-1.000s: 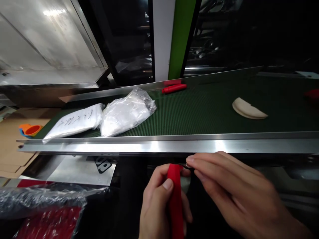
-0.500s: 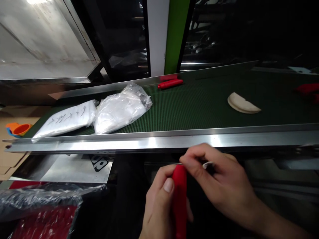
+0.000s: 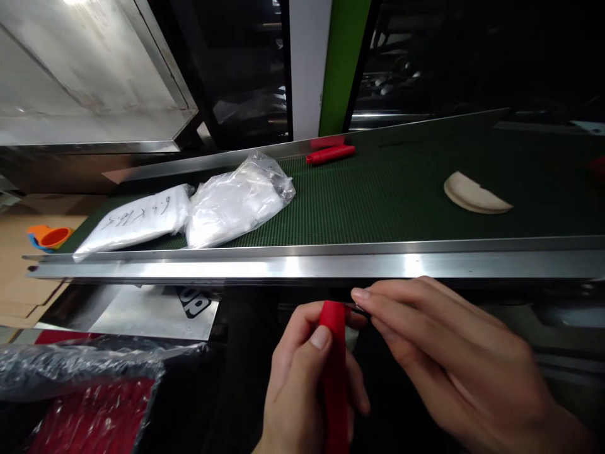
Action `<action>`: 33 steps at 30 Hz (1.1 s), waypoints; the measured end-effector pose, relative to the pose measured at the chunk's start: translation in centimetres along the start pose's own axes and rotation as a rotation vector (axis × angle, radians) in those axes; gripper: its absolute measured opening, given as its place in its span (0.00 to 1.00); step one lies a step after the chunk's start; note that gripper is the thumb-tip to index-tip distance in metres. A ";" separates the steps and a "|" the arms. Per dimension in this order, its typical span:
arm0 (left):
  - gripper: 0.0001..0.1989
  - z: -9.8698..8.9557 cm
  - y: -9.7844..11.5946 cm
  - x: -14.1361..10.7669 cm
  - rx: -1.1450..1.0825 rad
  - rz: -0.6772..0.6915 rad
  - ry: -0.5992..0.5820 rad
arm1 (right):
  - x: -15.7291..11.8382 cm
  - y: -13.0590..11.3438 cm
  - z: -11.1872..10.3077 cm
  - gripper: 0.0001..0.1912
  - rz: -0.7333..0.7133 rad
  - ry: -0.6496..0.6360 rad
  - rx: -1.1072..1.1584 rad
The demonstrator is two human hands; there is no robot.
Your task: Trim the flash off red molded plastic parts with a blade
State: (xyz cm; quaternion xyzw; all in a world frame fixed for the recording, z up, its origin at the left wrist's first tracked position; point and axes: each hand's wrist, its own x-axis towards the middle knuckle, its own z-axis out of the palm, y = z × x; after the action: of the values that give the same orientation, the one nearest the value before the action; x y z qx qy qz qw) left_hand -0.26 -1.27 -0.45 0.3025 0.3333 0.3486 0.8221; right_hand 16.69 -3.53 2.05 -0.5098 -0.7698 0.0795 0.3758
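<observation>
Red piece upright below the belt's edge

The red piece (image 3: 335, 378) points up and away, long axis near vertical, pinched in the left hand (image 3: 300, 384). The right hand (image 3: 439, 347) pinches something small and dark, perhaps a blade, at its top. Beyond lies a green conveyor belt (image 3: 378, 202), before dark machine panels (image 3: 236, 69).

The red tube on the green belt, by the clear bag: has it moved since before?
No. The red tube still lies right in front of the green post, same as before. Only the camera view shifted.
</observation>
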 end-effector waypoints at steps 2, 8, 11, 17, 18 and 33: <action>0.17 0.0 0.0 0.0 -0.011 0.010 0.000 | 0.1 -0.1 -0.1 0.22 -0.034 0.003 -0.034; 0.17 -0.1 0.3 -0.1 0.004 0.002 0.008 | 0.3 -0.4 -0.3 0.18 -0.085 -0.006 -0.093; 0.17 -0.1 0.3 -0.2 -0.015 0.004 -0.001 | 0.3 -0.4 -0.4 0.18 -0.087 -0.013 -0.112; 0.17 -0.1 0.0 -0.2 -0.011 0.010 -0.006 | 0.2 -0.4 -0.4 0.17 -0.097 -0.019 -0.142; 0.17 -0.1 0.0 -0.2 -0.014 0.006 -0.008 | 0.2 -0.4 -0.4 0.17 -0.100 -0.013 -0.150; 0.19 -0.2 -0.6 0.6 -0.063 0.037 0.023 | -0.2 -1.0 0.0 0.16 -0.141 0.008 -0.205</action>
State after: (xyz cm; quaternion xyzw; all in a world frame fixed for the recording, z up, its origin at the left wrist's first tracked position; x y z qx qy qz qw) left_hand 0.17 -1.07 -1.25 0.2786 0.3258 0.3777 0.8207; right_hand 16.04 -4.19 2.45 -0.4906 -0.8062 -0.0282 0.3295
